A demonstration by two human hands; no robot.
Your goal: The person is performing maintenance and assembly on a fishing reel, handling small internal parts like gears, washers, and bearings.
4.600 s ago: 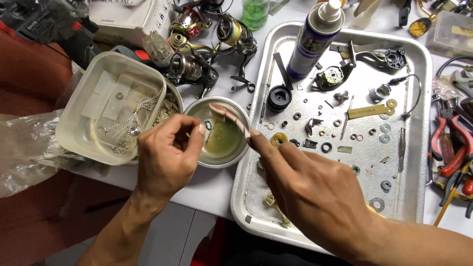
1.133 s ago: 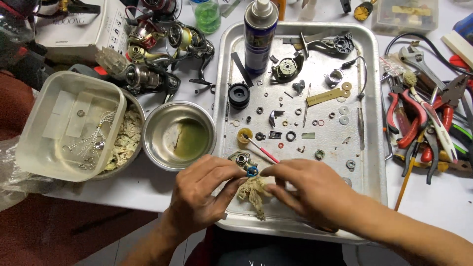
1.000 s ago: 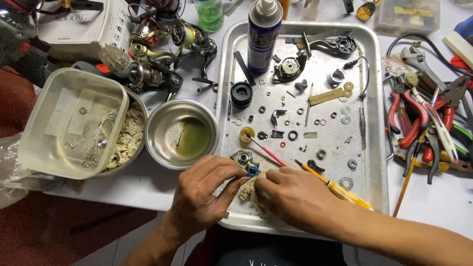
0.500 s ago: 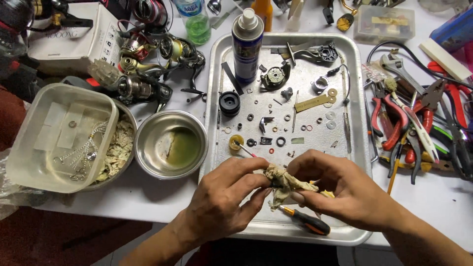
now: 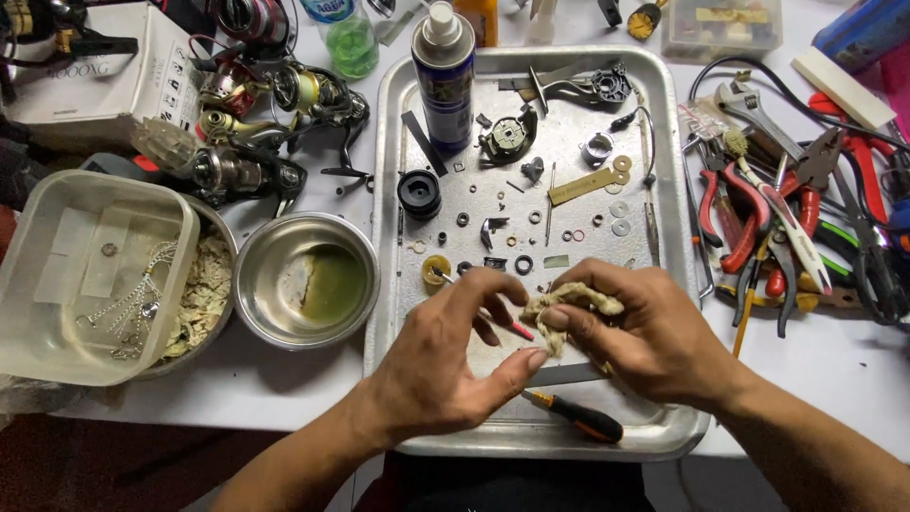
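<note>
- Nearest the camera, low in the frame, a small screwdriver [image 5: 576, 417] with a black-and-orange handle lies untouched on the front of the metal tray [image 5: 398, 114], just below both hands.
- The right hand [image 5: 654, 337] clenches a frayed, yellowish rag [image 5: 569, 301] at centre frame; its fingers wrap the wad, and whatever part may be inside cannot be seen.
- The left hand [image 5: 445, 365] is half open beside the rag, thumb reaching toward it; whether its fingers pinch something small I cannot tell. A red-handled brush [image 5: 493, 308] pokes out from under them.
- Judging by the layout, the wiping looks mid-way: many small washers, rings and screws lie spread singly on the tray, apart from one another, none assembled.
- To the left of centre, a steel bowl [image 5: 305, 280] holds a thin pool of greenish liquid; further left a clear plastic tub [image 5: 90, 275] sits over another bowl of pale scraps.
- On the right of the bench [image 5: 284, 379], pliers and cutters [image 5: 749, 213] lie in a tangle, hard to count.
- Farthest, top of frame, a spray can [image 5: 443, 81] stands upright on the tray; reels [image 5: 256, 133] crowd the upper left, partly cut off.
</note>
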